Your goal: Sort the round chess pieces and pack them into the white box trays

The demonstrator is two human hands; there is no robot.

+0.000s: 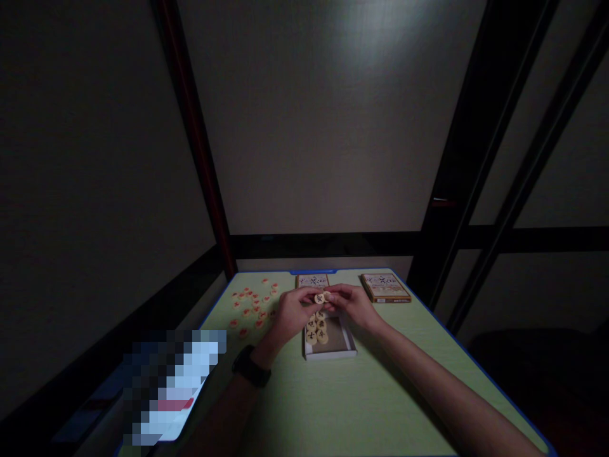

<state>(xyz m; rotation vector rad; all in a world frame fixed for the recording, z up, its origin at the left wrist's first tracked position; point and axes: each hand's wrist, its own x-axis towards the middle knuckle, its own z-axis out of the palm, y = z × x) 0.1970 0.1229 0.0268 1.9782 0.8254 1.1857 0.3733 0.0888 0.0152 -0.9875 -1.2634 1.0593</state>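
My left hand (295, 311) is closed on a round Chinese chess piece (319, 298) with a dark character on its face. Beside it, my right hand (351, 304) pinches a second pale chess piece (327, 296), its face partly turned away. Both hands hover close together over the far part of a shallow open box (342, 349). Inside the box, several dark-lettered chess pieces (311, 337) lie in two columns along the left side. The hands hide the far end of the box.
Several red-lettered chess pieces (255, 303) are scattered on the left of the green table (333, 406). A printed box (386, 287) rests at the back right, and a similar printed cover (311, 280) lies behind my hands. A lit, pixelated screen (190, 387) stands at the left edge.
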